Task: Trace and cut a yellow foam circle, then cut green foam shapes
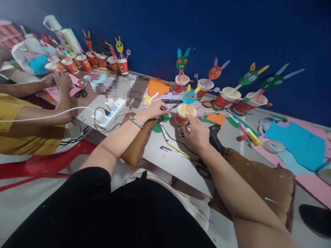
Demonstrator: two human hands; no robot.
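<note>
A red and white paper cup (182, 120) stands on the table in front of me. From it rises a blue paper face (189, 97) with yellow ears and orange eyes. My right hand (198, 132) has its fingertips at the cup's right rim and its thumb lower against the side. Left of the cup, my left hand (157, 109) is held with loosely curled fingers, a little apart from it and with nothing visible in them. A dark marker (170, 101) lies just beyond that hand. Green paper pieces (157, 128) are below it.
Several cups with paper faces, such as one with a green face (182, 62), line the blue wall. A power strip (113, 112), brown cushions (258, 182), a glue gun (216, 137), scissors (203, 168) and blue paper (300, 143) are around. A co-worker's arms (62, 93) are at left.
</note>
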